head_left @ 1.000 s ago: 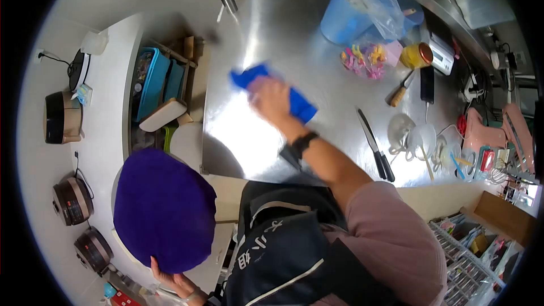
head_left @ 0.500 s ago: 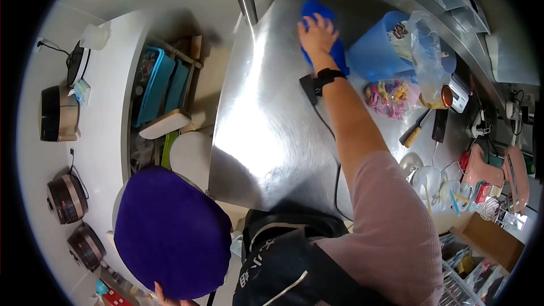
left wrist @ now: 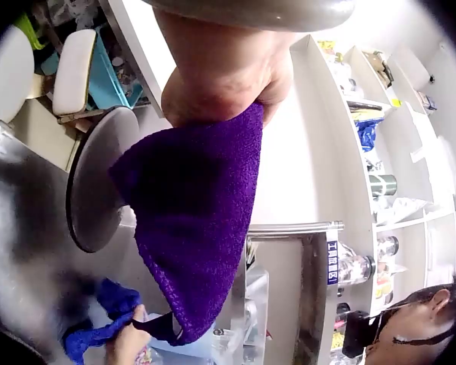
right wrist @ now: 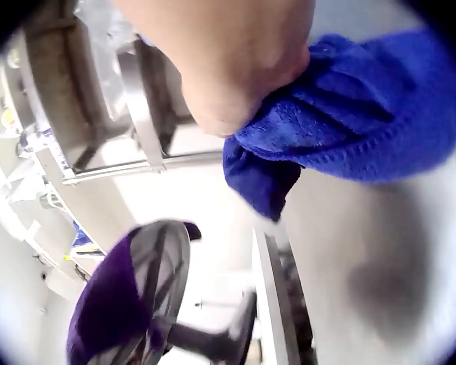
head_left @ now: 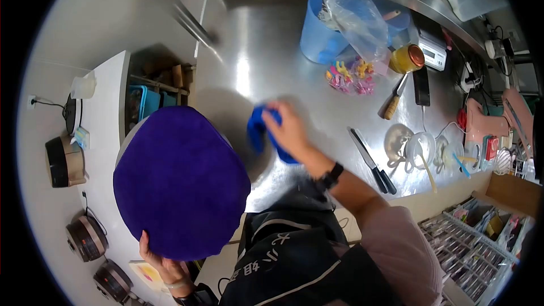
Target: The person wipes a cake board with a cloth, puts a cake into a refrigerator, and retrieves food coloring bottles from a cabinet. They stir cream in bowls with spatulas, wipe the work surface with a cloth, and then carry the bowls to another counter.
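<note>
My left hand grips the near edge of a purple cloth, thumb on top, beside the steel table. In the left wrist view, the hand holds the purple cloth, with a round grey disc behind it. Over the table's left part, my right hand holds a bunched blue cloth. The right wrist view has the blue cloth gathered under the hand, its fingertips hidden.
A blue bin, bagged colourful items, a jar and a scale stand at the back right. Knives and glass cups lie nearer. A metal post rises at the back left.
My right hand went to the back of the table with the blue cloth, then came back nearer, the cloth now bunched. The purple cloth and left hand have moved up in the head view.
</note>
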Tool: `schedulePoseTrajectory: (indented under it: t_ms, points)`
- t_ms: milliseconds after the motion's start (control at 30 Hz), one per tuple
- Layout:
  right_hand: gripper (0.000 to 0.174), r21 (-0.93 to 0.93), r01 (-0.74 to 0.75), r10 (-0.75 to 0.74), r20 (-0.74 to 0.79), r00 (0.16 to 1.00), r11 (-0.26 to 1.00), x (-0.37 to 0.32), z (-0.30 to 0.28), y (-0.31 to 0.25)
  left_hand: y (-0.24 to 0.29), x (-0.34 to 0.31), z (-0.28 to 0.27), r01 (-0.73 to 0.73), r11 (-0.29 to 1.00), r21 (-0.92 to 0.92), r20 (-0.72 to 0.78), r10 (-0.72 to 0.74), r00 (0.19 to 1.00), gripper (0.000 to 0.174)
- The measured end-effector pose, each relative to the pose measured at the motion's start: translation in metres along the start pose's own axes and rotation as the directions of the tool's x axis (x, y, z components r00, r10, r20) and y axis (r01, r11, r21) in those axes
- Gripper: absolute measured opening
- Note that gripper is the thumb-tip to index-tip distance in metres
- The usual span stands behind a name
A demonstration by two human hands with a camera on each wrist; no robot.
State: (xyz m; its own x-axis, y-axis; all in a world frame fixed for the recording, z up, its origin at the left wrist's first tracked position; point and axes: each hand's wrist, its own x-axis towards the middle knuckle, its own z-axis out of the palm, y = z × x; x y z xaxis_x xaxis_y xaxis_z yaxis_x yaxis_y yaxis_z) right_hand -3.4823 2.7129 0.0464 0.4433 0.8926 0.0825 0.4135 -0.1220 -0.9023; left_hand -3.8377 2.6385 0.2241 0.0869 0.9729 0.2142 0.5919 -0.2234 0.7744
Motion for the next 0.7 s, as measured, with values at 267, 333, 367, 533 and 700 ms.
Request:
schedulePoseTrajectory:
  t_ms: [267, 333, 367, 533, 700]
  points:
    - [0.060, -0.667, 0.170, -0.198, 0.034, 0.980, 0.726, 0.127, 0.051, 0.030, -0.024, 0.006, -0.012, 0.506, 0.376, -0.776, 0.172, -0.646, 0.744, 0.062]
    - [0.055, -0.599, 0.383, -0.244, 0.303, 0.921, 0.704, 0.096, 0.073, 0.018, -0.013, 0.003, 0.008, -0.121, 0.986, -0.115, -0.065, 0.114, 0.991, 0.069]
    - [0.051, -0.528, 0.497, -0.271, 0.449, 0.852, 0.689, 0.068, 0.078, 0.008, -0.012, 0.010, 0.016, -0.124, 0.984, -0.129, -0.061, 0.117, 0.991, 0.069]
    - [0.041, -0.103, 0.748, -0.468, 0.722, 0.509, 0.656, -0.075, 0.030, 0.008, -0.007, 0.079, 0.080, 0.322, 0.737, -0.595, 0.186, -0.264, 0.946, 0.050]
    - [0.055, -0.557, 0.404, -0.208, 0.382, 0.900, 0.726, -0.111, -0.045, 0.039, -0.017, 0.132, 0.158, 0.641, -0.082, -0.763, 0.622, -0.359, 0.696, 0.034]
